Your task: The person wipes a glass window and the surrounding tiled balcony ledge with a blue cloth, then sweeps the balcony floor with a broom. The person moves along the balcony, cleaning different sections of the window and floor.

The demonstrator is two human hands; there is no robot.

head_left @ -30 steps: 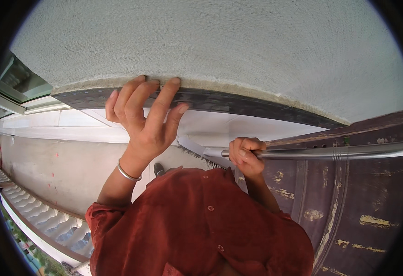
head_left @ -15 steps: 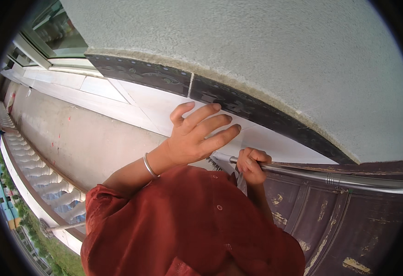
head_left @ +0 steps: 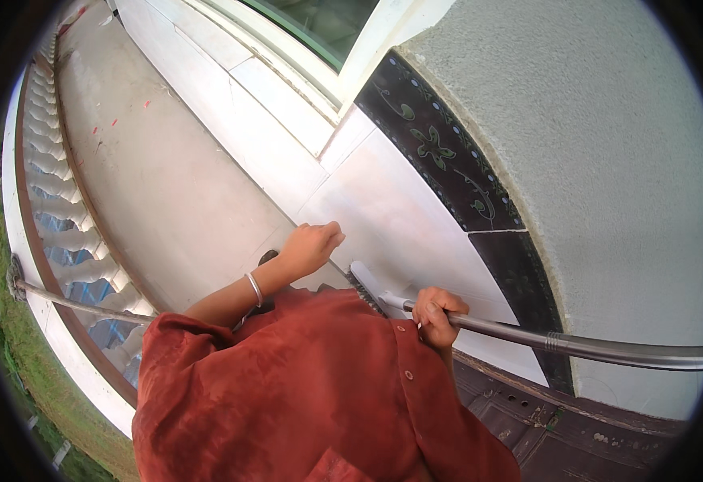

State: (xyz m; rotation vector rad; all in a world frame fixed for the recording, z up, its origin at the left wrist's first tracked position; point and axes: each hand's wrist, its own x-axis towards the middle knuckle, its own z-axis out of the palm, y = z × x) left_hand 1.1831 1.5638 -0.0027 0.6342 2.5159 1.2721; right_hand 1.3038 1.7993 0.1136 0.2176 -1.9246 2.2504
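Note:
My right hand (head_left: 438,313) is wrapped round the silver metal pole of a floor brush (head_left: 520,336). The pole runs off to the right, and the thin end leads to a white head (head_left: 367,283) with dark bristles, partly hidden behind my red shirt. That head lies near the foot of the white-tiled wall (head_left: 383,197). Away from the pole, my left hand (head_left: 311,246), with a silver bangle at the wrist, hangs over the floor edge beside the tiles. Its fingers are curled in, and nothing shows in them.
On the left, a balustrade (head_left: 70,213) of pale balusters borders the grey floor (head_left: 146,145). A stick (head_left: 78,305) with a grey mop-like end leans across its rail. Dark patterned tiles (head_left: 440,149) edge the grey wall, below a window. A worn brown door (head_left: 560,426) is at lower right.
The view has swung, bringing more of the window, tiles and brush head into sight and less of the door. My left hand has gone from spread fingers to curled; my right keeps its grip.

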